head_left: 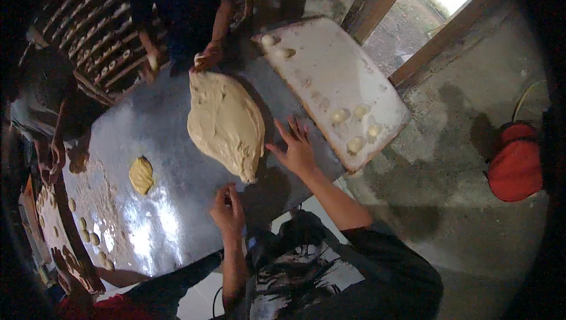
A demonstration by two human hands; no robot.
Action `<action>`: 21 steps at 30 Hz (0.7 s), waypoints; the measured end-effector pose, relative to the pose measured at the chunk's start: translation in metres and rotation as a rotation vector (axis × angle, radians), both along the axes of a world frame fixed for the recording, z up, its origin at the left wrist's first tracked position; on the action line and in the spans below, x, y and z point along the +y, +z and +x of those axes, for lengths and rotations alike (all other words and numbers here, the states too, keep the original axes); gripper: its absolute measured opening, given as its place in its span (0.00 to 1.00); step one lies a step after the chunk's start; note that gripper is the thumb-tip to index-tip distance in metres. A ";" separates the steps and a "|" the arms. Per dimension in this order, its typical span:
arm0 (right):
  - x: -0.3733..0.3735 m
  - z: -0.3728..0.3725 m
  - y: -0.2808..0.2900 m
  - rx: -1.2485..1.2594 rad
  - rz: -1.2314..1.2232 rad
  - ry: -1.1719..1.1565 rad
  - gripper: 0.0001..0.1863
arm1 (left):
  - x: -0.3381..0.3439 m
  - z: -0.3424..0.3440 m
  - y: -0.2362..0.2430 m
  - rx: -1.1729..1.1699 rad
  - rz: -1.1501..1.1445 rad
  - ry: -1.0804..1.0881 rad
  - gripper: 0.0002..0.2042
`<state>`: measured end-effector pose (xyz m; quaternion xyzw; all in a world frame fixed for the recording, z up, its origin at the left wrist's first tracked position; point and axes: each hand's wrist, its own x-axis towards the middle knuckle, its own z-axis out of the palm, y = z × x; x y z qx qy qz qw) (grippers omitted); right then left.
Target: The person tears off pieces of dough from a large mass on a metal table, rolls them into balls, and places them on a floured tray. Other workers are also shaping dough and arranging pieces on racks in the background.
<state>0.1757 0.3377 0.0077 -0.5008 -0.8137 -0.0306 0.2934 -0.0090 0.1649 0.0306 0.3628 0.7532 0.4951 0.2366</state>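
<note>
A large, smooth mass of pale dough (227, 119) stretches across the grey metal table (171, 108), its pointed near end close to my hands. My right hand (296, 150) hovers or rests just right of the dough, fingers spread and holding nothing. Just below the near tip is my left hand (228, 211), its fingers curled together; whatever they may hold is hidden. A co-worker's hand (209, 58) grips the far end of the dough. Left of the big mass lies a small yellow lump of dough (141, 175).
At the right, a floury board (348, 72) bears several dough balls (340, 116). More small balls (88, 236) and scattered flour lie at the table's left side, where other people's hands (53, 158) work. Racks (109, 43) stand at the far left. A red object (515, 164) is far right.
</note>
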 end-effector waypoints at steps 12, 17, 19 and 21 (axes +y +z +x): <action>0.031 0.102 0.025 0.436 -0.008 -0.207 0.24 | 0.051 0.026 -0.032 0.703 -0.383 -0.155 0.32; 0.086 0.305 0.070 0.170 0.026 -0.741 0.28 | 0.067 0.020 -0.034 0.507 -0.270 -0.270 0.20; 0.067 0.311 0.032 0.213 -0.086 -0.795 0.31 | 0.051 0.015 -0.053 0.409 -0.053 -0.256 0.15; 0.052 0.284 0.037 0.590 -0.099 -0.715 0.34 | 0.056 0.013 -0.049 0.315 -0.025 -0.176 0.12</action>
